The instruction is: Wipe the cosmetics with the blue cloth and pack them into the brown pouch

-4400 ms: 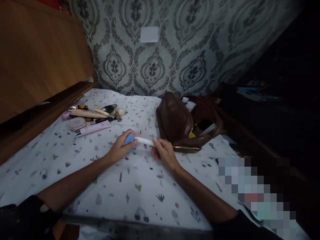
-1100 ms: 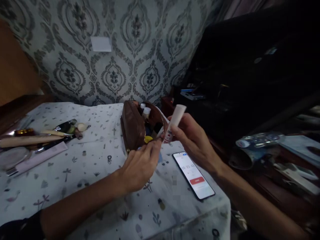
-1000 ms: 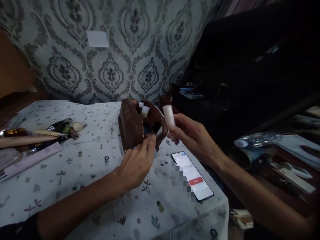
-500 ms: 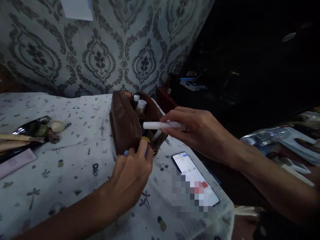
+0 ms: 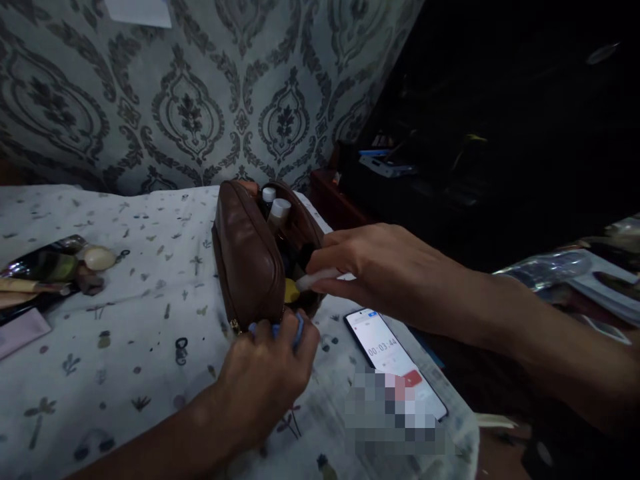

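Note:
A brown zip pouch (image 5: 247, 257) stands open on the patterned white cloth, with white-capped bottles (image 5: 280, 212) and a yellow item (image 5: 291, 291) inside. My right hand (image 5: 357, 260) pinches a pale slim tube (image 5: 323, 277) at the pouch's opening, its tip near the yellow item. At the pouch's near end, my left hand (image 5: 275, 363) is closed around something blue (image 5: 265, 329), which its fingers mostly cover.
A phone (image 5: 395, 363) showing a timer lies right of my left hand. At the left are a pink tube (image 5: 25, 332), brushes (image 5: 30, 287), a dark bottle and a cream oval item (image 5: 99, 257). A patterned wall rises behind; clutter lies beyond the right edge.
My right hand has moved down and slightly left, bringing the pale tube from above the pouch to its opening, with the tip tilted lower. My left hand stays at the pouch's near end.

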### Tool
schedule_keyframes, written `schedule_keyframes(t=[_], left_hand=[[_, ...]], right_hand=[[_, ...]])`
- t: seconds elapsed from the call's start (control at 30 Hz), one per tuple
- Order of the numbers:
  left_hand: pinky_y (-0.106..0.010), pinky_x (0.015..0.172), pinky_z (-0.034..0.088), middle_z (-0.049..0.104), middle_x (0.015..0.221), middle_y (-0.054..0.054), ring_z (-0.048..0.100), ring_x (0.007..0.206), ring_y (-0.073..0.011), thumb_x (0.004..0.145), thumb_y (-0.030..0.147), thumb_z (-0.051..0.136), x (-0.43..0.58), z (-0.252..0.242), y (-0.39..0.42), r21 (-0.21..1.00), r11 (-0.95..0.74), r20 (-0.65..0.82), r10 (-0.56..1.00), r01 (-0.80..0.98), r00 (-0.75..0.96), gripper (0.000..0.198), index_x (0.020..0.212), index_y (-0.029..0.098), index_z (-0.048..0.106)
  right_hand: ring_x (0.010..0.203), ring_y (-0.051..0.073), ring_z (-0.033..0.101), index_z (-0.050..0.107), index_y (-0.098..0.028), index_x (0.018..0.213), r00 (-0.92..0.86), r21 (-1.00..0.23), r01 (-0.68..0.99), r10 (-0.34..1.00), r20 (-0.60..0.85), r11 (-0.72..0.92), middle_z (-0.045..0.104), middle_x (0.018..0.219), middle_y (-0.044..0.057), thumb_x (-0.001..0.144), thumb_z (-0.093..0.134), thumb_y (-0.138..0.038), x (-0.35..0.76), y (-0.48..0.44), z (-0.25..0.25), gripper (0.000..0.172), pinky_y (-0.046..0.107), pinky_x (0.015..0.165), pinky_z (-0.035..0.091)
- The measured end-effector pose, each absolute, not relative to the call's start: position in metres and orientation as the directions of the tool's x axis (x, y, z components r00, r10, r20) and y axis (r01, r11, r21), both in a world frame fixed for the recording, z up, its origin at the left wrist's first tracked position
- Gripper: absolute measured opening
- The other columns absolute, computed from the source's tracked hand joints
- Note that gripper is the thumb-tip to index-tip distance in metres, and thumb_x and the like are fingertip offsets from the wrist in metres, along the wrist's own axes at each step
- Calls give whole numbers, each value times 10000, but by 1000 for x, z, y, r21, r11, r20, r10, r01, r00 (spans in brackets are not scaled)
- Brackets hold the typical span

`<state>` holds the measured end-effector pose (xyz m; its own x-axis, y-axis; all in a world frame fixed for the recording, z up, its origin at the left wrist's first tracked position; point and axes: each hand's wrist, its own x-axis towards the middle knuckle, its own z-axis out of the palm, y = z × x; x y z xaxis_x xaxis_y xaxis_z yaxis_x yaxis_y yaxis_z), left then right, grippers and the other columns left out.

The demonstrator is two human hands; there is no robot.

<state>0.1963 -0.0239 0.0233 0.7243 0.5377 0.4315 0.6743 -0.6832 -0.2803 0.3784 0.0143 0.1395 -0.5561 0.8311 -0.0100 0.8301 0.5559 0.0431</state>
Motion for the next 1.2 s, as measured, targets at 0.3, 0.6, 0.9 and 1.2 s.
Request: schedule_keyframes(t=[0.3, 0.6, 0.9, 1.2], left_hand=[[-251, 364, 475, 698, 996, -137, 612, 544, -166, 828, 144, 561, 196, 22, -25, -273, -713, 488, 476, 646, 732, 280, 1091, 133, 657], [-268, 395, 507, 669, 1092, -183, 652, 626, -208, 821, 130, 550, 196, 23, -27, -244, -726, 329, 561, 643, 759, 399, 1214, 149, 617], [-262, 412, 515, 664, 1153, -190, 676, 648, -209, 877, 80, 472, 198, 31, -27, -214, -732, 229, 606, 647, 761, 378, 1218, 162, 613], [-308, 504, 566, 537, 1387, -228, 683, 686, -214, 718, 100, 646, 193, 45, -24, -148, -701, 148, 682, 698, 716, 713, 1407, 126, 464]], right_hand=[[629, 108, 538, 673, -141, 861, -581, 225, 709, 735, -350, 668, 637, 853, 60, 856, 543, -75, 349, 19, 145, 146, 258, 554, 287], [578, 116, 539, 564, -158, 1082, -517, 275, 784, 830, -210, 557, 629, 879, 43, 814, 558, -47, 350, 16, 134, 290, 257, 509, 239], [644, 139, 621, 572, -131, 1191, -528, 400, 712, 816, -236, 577, 648, 1141, 142, 779, 556, 3, 358, 0, 123, 434, 245, 497, 271], [689, 136, 614, 476, -158, 1047, -531, 303, 761, 819, -217, 574, 637, 972, 70, 789, 487, 52, 367, -1, 121, 333, 253, 494, 250]])
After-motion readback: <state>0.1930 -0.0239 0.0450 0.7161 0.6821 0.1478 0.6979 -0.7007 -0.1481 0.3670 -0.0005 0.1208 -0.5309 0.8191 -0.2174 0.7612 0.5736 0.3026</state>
